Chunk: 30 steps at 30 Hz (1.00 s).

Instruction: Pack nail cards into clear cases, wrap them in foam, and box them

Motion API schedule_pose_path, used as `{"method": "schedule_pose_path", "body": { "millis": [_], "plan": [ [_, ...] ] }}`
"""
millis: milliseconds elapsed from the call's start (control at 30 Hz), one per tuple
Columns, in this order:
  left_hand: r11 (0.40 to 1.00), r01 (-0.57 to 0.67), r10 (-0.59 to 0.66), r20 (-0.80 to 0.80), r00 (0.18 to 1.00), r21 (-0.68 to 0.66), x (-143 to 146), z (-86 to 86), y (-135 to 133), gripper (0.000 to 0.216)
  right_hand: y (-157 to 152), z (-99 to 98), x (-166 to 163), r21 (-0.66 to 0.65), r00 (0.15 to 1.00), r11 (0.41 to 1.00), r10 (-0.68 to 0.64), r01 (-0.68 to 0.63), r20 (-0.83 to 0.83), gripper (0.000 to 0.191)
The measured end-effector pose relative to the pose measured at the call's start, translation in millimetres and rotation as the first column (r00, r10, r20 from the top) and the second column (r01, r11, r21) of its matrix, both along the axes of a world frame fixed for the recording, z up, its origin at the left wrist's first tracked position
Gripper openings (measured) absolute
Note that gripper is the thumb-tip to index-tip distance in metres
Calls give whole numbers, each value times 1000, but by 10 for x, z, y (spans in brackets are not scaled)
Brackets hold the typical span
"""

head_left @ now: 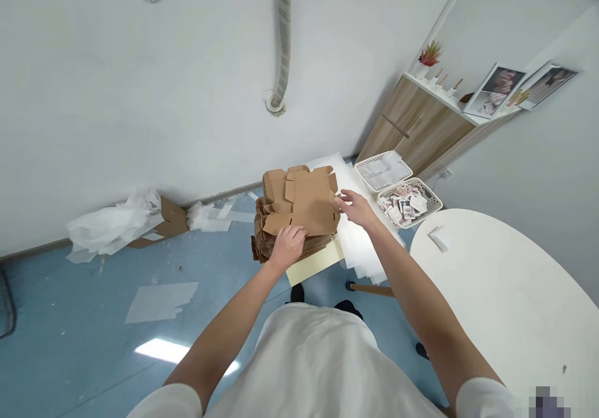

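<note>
A stack of flat brown cardboard box blanks [276, 186] lies in front of me, uneven at its left side. The top cardboard box blank [312, 201] has flaps and small dark slots along its near edge. My left hand [287, 247] has its fingers closed over that near edge, the thumb hidden. At the right side my right hand [354, 208] pinches a flap of the same blank between thumb and fingers. Beneath the stack a pale yellow sheet [316, 263] sticks out toward me. White foam sheets [358, 234] are spread to its right.
Two white plastic baskets, one with clear bags [384, 170], one with printed cards [408, 206], stand beyond my right hand. A round white table [505, 281] fills the right side. Crumpled white wrapping [116, 221] lies along the wall. A wooden cabinet [421, 125] stands at the back right.
</note>
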<state>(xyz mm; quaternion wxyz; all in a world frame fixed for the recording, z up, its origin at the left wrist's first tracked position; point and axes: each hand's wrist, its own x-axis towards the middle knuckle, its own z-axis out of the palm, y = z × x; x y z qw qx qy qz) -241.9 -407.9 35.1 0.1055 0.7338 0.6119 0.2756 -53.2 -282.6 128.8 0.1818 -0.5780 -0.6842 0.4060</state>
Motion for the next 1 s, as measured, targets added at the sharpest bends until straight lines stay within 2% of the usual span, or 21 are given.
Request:
{"method": "schedule_pose_path", "body": {
  "millis": [67,133,200,267,333,433,533,600,667,800,900,1000],
  "plan": [
    [999,-3,5,47,999,-41,58,-13,3,28,-71,-22,26,115,986,993,10,-30,165,61],
    [998,6,-1,80,997,-62,118,-12,7,28,-142,-46,58,156,957,986,6,-54,291,62],
    [997,25,-18,92,996,-78,180,5,6,27,-189,-66,96,169,932,985,-31,-32,361,51],
    [997,12,-6,91,996,-73,236,32,-6,25,-204,-78,152,209,927,978,-98,21,362,38],
    [996,-65,71,95,993,-59,279,54,-22,36,-199,-77,242,237,951,967,-154,90,269,35],
    [969,-233,243,127,962,-87,319,67,-18,60,-207,-46,453,149,976,966,-216,211,17,39],
    [933,-306,336,156,929,-190,390,57,68,69,-276,23,743,65,933,948,-290,310,-214,43],
    [923,-265,324,192,926,-279,502,37,170,72,-361,79,970,56,880,922,-345,383,-326,43],
    [923,-172,275,278,921,-344,690,5,283,74,-473,128,1226,43,816,882,-414,469,-404,43],
    [899,28,217,500,838,-438,1263,-74,445,75,-785,152,1819,9,657,754,-567,657,-497,42],
    [819,167,228,579,782,-549,1780,-123,471,73,-1106,89,2304,-18,521,626,-664,780,-537,42],
    [703,289,243,601,761,-650,2314,-166,435,71,-1475,-35,2774,-82,384,514,-727,854,-569,41]
  ]
}}
